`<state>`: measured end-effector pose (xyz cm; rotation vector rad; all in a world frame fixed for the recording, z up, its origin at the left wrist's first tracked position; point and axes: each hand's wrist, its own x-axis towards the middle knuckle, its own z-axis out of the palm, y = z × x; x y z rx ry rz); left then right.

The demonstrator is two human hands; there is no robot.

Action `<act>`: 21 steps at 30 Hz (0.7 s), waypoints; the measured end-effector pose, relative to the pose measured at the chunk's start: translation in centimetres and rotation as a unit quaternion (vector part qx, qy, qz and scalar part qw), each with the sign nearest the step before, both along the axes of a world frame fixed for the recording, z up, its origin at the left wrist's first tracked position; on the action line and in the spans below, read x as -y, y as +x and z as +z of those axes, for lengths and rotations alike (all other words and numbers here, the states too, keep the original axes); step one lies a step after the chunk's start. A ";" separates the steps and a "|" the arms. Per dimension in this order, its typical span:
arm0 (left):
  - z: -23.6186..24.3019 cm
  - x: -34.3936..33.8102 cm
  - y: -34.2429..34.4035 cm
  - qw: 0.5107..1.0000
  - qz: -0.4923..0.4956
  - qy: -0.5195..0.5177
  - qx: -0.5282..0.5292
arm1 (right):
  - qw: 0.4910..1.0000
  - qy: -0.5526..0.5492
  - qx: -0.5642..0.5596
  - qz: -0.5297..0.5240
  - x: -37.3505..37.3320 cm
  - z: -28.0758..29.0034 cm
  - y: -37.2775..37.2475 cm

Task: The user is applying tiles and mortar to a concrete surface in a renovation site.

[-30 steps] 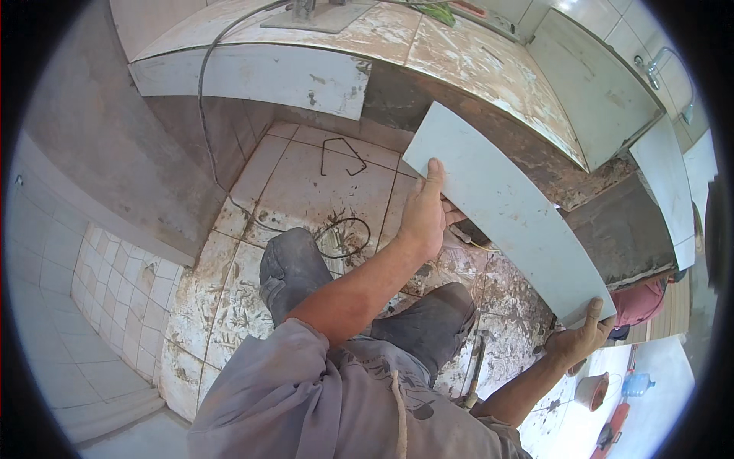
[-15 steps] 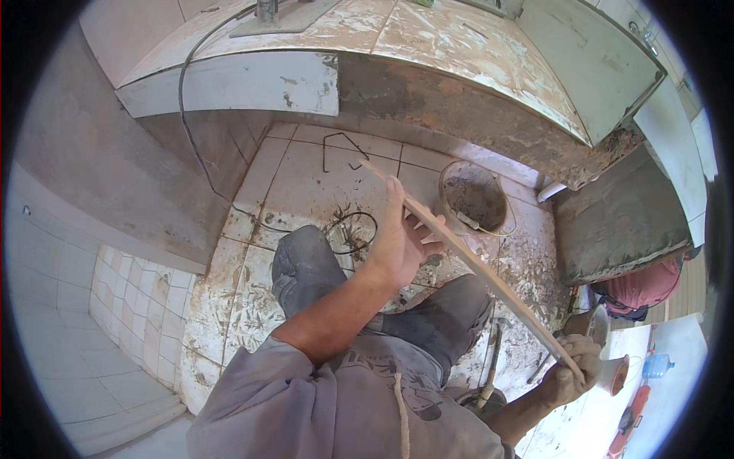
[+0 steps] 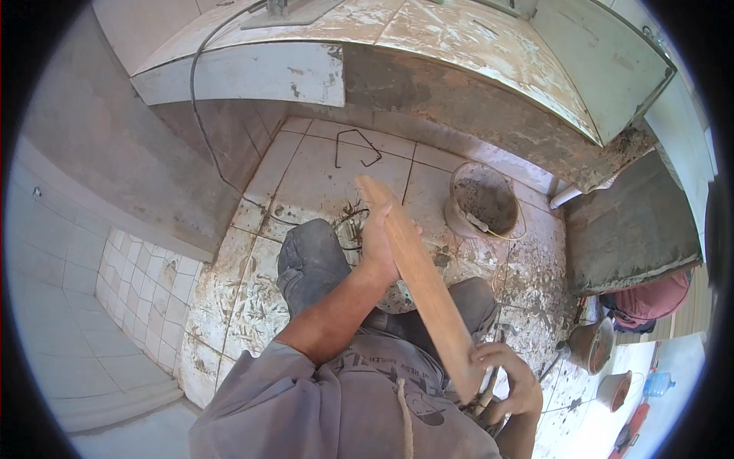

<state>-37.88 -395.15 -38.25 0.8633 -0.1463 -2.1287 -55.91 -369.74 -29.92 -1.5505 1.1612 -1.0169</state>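
Observation:
A flat, light-brown wooden board point(image 3: 428, 294) slants across my lap, its broad face turned up. My left hand point(image 3: 378, 246) is wrapped around it near the far end, with the palm against the left edge and fingertips showing past the right edge. At the near end, my right hand point(image 3: 516, 382) has curled fingers touching the board's right edge, fairly loosely. Below that hand a tool with a pale handle is partly hidden.
A bucket of grey mortar point(image 3: 482, 200) stands ahead right on the splattered tile floor. Beyond it is a tiled counter point(image 3: 459, 46) with a rough cement edge. A bent black rod point(image 3: 357, 145) lies on the floor. Two more buckets point(image 3: 591, 346) and a pink bag point(image 3: 650, 300) are at right.
The board has rolled from edge-on to broad face up, and its near end has swung left toward my body. My right hand has come left with it, its grip looser.

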 end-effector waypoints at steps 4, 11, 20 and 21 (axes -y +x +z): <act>-1.8 -1.9 -1.4 0.997 0.015 -0.059 -0.047 | 0.947 0.231 -0.118 -0.189 1.0 -7.1 -1.7; 1.0 -3.8 -1.0 0.968 -0.065 -0.121 -0.210 | 0.914 0.349 -0.016 -0.205 2.9 -8.2 -0.4; 5.3 -0.5 -5.2 0.929 -0.060 -0.301 -0.206 | 0.780 -0.107 -0.486 -0.379 5.3 1.6 -5.5; 5.6 0.1 -5.5 0.928 -0.059 -0.303 -0.211 | 0.763 -0.140 -0.508 -0.373 5.9 2.2 -5.9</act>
